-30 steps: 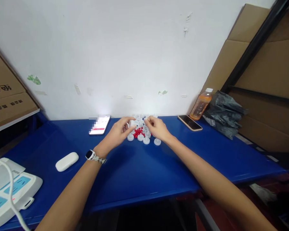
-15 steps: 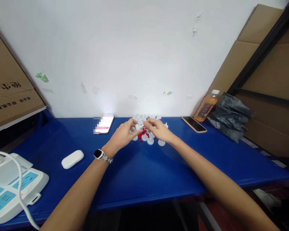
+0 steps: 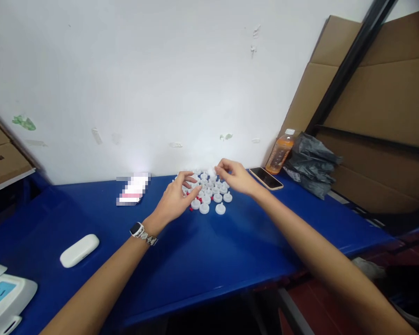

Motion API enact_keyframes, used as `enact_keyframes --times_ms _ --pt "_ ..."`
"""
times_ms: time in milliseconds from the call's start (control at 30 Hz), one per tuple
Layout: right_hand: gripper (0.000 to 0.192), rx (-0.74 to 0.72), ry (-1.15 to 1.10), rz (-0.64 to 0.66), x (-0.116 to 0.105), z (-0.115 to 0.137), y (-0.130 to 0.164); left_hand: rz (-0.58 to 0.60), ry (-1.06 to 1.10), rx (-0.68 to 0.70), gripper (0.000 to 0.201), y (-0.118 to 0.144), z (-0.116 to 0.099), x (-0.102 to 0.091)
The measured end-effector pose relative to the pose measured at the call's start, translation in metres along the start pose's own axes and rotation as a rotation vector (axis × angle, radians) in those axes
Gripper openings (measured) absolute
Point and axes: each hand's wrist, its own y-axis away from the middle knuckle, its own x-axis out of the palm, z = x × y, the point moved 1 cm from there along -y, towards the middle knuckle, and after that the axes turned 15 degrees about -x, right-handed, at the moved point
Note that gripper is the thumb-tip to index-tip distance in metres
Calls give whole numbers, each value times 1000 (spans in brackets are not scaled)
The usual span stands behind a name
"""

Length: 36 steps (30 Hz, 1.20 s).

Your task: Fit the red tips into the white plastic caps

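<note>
Many white round plastic pieces [image 3: 220, 209], each a disc with a short stem, lie clustered on the blue table [image 3: 209, 260] by the wall. Small red pieces [image 3: 191, 209] show among them, partly covered. At the left edge of the cluster hovers my left hand [image 3: 172, 197], its thumb and fingers apart and nothing visible in them. My right hand [image 3: 235, 177] reaches over the back right of the cluster. Its thumb and forefinger are pinched on a white plastic piece [image 3: 212, 172], whose outline is blurred.
To the left lie a phone with a lit screen [image 3: 131, 190], a white oval case [image 3: 79, 250] and a power strip [image 3: 7, 298]. On the right are a dark phone [image 3: 266, 178], an orange drink bottle [image 3: 281, 151] and a black plastic bag [image 3: 314, 165]. Cardboard [image 3: 387, 93] stands behind them.
My hands have moved apart from working together over the pieces. The left has opened; the right has shifted toward the back right. The view has turned to the right.
</note>
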Motion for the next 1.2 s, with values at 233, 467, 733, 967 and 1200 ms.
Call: enact_keyframes --times_ms 233,467,733,967,1200 --pt "22 153 244 138 -20 -53 -10 82 -115 28 41 -25 2 17" --pt "18 348 448 221 -12 -85 -29 85 -189 92 33 -27 0 36" --pt "18 399 437 286 15 -101 -36 42 -190 33 30 -18 2 35" --pt "16 404 392 286 18 -101 -26 -82 -219 20 26 -14 8 20" --pt "22 421 384 293 20 -99 -28 -85 -225 32 25 -10 8 14"
